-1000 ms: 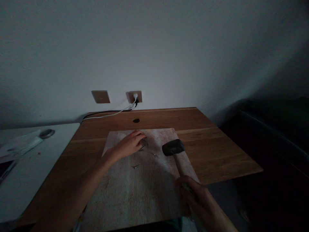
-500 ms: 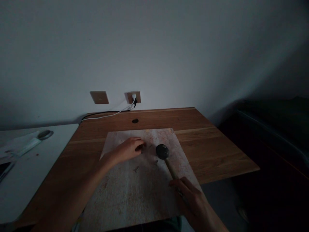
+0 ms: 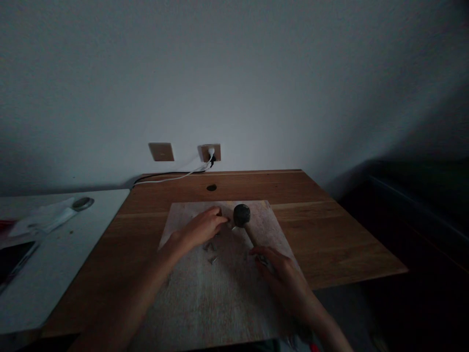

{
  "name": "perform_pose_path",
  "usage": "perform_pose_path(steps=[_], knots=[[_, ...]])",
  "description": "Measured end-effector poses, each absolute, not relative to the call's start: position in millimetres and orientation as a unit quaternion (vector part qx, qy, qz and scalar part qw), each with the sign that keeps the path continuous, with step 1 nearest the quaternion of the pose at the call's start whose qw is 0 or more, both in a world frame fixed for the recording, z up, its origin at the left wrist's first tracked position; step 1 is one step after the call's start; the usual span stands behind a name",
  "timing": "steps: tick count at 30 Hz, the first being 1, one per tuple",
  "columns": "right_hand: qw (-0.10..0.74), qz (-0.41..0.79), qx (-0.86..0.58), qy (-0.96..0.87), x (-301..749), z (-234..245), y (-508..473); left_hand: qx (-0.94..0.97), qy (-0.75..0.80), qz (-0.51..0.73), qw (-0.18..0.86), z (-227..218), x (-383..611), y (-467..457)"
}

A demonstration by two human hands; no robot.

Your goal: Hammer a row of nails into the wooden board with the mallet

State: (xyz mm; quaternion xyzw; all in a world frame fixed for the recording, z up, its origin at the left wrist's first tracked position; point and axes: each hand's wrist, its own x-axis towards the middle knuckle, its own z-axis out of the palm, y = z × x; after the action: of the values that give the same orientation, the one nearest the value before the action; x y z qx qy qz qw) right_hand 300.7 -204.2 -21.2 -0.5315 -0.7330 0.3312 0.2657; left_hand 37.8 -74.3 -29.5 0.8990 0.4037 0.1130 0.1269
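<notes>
Head view, dim room: a person's right hand (image 3: 279, 274) is wrapped around the wooden handle of a mallet (image 3: 245, 221), its grip clamped low on the shaft, the dark head resting on a pale board (image 3: 220, 293) near the board's far edge. The left hand (image 3: 203, 228) lies just beside the mallet head, fingertips pinched together over something small that cannot be made out in the gloom. A few small metal bits (image 3: 211, 253) lie scattered on the board just below that hand, between the two wrists.

The board sits in the middle of a brown wooden worktop (image 3: 330, 230), its near edge running out of view at the bottom. Bare wood shows to the right of the board as far as the worktop's right edge, beyond which the floor drops into shadow. More bare wood lies behind the board, up to a round cable hole (image 3: 211, 187) near the wall.

A white cable (image 3: 172, 177) runs along the back edge up to a wall socket (image 3: 210, 152). On the left, a white surface (image 3: 54, 264) butts against the worktop, carrying papers (image 3: 44, 218) and a round object well apart from both hands.
</notes>
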Motion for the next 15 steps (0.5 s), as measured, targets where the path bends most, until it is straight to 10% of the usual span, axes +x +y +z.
perform_pose_path(steps=[15], knots=[[0.343,0.327,-0.589,-0.654,323.6,-36.3,-272.6,0.874,0.434,0.173,0.132,-26.4,0.2,-128.0]])
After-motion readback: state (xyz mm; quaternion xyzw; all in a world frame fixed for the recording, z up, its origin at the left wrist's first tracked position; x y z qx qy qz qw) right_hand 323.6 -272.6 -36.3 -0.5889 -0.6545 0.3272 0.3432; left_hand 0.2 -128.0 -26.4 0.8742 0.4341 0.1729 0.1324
